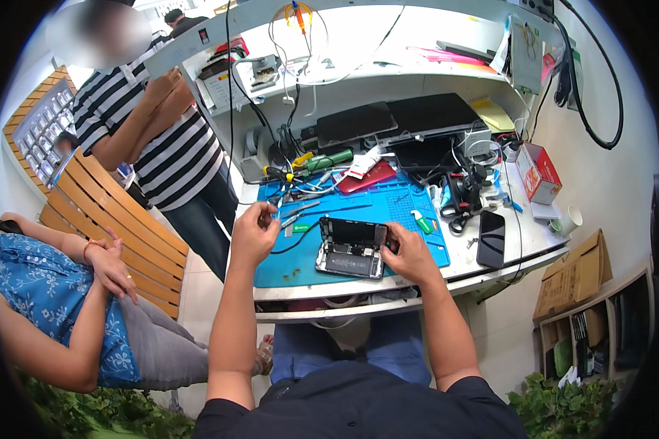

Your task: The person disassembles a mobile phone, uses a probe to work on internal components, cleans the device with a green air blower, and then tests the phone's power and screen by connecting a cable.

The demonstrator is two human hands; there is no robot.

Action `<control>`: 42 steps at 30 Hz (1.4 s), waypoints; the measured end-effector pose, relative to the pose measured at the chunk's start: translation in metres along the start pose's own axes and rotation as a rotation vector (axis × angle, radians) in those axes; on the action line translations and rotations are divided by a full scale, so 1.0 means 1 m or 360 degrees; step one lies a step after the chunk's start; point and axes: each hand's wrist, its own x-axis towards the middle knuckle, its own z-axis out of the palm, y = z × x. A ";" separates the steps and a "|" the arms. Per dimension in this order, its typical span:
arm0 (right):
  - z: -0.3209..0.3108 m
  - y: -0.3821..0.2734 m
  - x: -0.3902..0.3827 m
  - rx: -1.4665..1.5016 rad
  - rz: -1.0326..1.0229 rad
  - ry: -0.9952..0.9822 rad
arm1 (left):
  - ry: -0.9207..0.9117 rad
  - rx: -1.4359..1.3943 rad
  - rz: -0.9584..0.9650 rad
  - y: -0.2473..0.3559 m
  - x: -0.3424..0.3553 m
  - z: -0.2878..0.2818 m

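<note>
Left hand (254, 235) curled, whether holding anything I cannot tell; right hand (411, 254) grips the opened phone (349, 265) by its raised screen (353, 232), mid-frame; a black cable (294, 247) lies between, a dark phone (491, 239) and printed red-and-white box (538, 173) at right

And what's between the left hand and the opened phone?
In the head view, blue mat lies between the left hand and opened phone, with a dark cable and small green item on it.

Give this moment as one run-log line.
left hand: over left of blue mat, grip unclear | right hand: holding opened phone at right side | opened phone: on blue mat, screen raised | dark phone: right of mat
</note>
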 end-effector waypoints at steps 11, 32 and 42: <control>0.002 -0.006 -0.002 0.0011 0.0067 -0.0030 | -0.0461 0.0523 0.0036 -0.024 0.062 0.035; 0.004 -0.003 0.003 0.0051 0.0062 -0.0002 | -0.0492 0.0619 0.0428 -0.062 0.076 0.054; 0.004 0.002 0.005 0.0080 0.0055 0.0002 | -0.0852 0.0555 0.0022 -0.039 0.055 0.023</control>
